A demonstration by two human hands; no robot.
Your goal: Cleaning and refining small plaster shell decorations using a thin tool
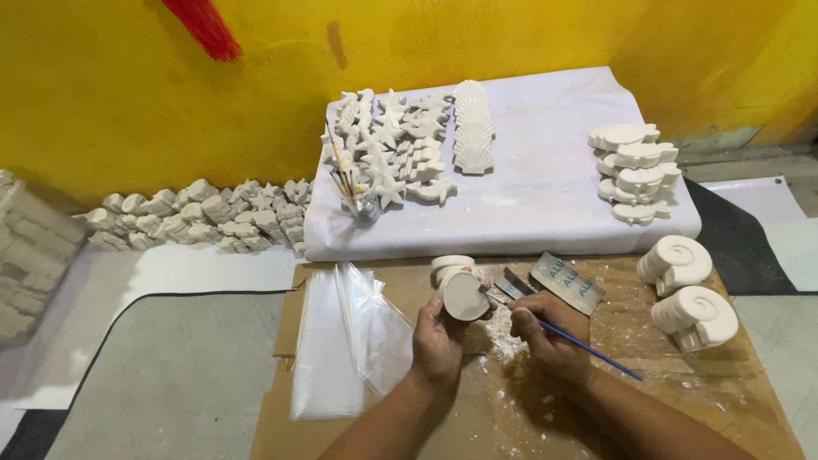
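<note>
Plaster piece (465, 296), pale, matte and rounded with a flat face up, sits gripped in the left hand (437, 339) above the cardboard sheet (648, 358). At its 3 o'clock, the right hand (550, 339) pinches a blue-handled tool (588, 347).

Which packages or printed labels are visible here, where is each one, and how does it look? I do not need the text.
Clear plastic bags: flat, transparent stack lying on the brown cardboard, just left of the left hand.
Printed strip: flat grey rectangle with blue lettering, lying tilted on the cardboard beyond the right hand.
No signs or screens are visible.
</note>
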